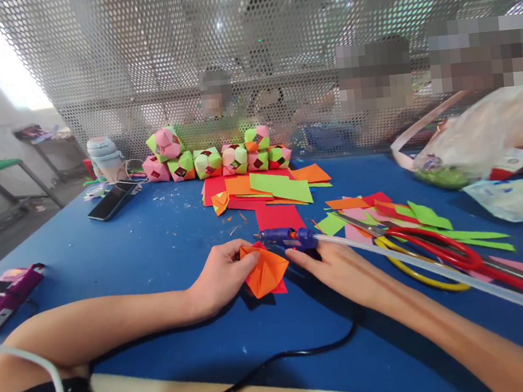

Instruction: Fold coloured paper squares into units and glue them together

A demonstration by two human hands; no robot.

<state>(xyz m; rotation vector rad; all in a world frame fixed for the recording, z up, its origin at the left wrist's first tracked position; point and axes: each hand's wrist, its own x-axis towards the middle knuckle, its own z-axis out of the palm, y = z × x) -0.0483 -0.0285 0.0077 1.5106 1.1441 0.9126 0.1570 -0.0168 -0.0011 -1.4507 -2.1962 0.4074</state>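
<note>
My left hand (225,277) pinches a folded orange and red paper piece (265,270), thumb on top, just above the blue table (166,259). My right hand (336,269) is wrapped round a blue hot glue gun (288,237), with a long clear glue stick (385,254) running out of its back to the right. The gun's nozzle points left, over the upper edge of the folded paper. Whether the nozzle touches the paper I cannot tell. A black cord (298,352) trails below my right hand. Behind the gun lies a red paper sheet (280,217).
Several folded paper balls (207,163) line the back edge by a perforated metal screen (140,60). Coloured sheets (283,187) lie before them. Red-handled scissors (449,250) and paper scraps are right, a phone (112,200) and bottle (105,158) left. People sit beyond the screen.
</note>
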